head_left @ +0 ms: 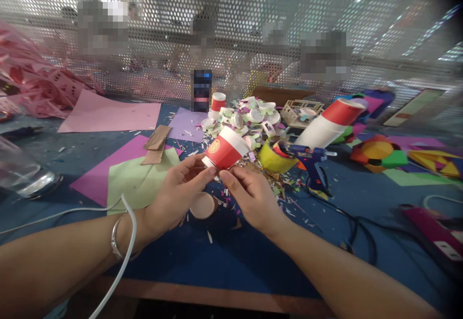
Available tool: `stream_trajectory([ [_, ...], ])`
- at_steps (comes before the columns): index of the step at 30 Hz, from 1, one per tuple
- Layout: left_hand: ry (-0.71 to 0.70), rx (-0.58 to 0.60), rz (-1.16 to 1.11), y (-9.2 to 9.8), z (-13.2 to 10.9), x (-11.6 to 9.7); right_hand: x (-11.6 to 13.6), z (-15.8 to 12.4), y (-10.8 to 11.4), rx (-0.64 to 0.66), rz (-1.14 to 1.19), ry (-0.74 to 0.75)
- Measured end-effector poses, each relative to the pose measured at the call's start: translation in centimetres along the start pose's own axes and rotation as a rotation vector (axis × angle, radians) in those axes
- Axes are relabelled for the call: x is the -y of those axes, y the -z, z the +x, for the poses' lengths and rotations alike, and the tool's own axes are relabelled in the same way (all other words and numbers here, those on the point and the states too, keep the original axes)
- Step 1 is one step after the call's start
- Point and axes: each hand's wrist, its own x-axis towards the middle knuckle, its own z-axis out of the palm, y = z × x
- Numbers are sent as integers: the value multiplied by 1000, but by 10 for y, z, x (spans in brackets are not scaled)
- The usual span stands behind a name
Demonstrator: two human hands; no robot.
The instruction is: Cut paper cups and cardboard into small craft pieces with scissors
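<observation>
Red with a white rim, the cup (224,151) lies tilted in mid-air above the blue tabletop (231,256), mouth up and to the right, gold emblem facing the camera. In the head view both hands meet at its narrow base. The left hand (177,191) has its fingers (202,173) closed on the base from the left, thumb on top. The right hand (253,196) pinches the same end from the right, thumb and forefinger tips on the bottom edge and the other fingers curled under. A bangle (115,237) sits on the left wrist, and a white cable (126,242) loops over that forearm.

Under the hands a pale disc (202,206) lies among paper scraps. Just right of the cup are a yellow tape roll (271,161) and a blue glue gun (311,157), with its black cord trailing toward the near edge. Behind them lies a cup stack (331,121) on its side. A heap of small white lids (253,116) sits past the cup, with a small cup (218,104) upright beside it. Left of the hands lie a green sheet (141,179), a pink sheet (112,112) and a cardboard scrap (156,143).
</observation>
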Motion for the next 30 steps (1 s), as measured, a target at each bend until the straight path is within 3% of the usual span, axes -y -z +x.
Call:
stream_trajectory([
  [10, -171, -31, 150, 5, 3, 1, -1, -1, -2, -1, -50, -12],
  [15, -204, -29, 175, 8, 6, 2, -2, -1, -4, 12, 35, -63],
  [21, -218, -137, 117, 17, 22, 6, 1, -6, -1, 50, 135, -164],
  [25, -144, -112, 13, 17, 26, 7, 0, -7, 4, -27, 178, -159],
  [30, -157, -29, 60, 16, 23, 8, -7, -2, 13, -202, 79, -83],
])
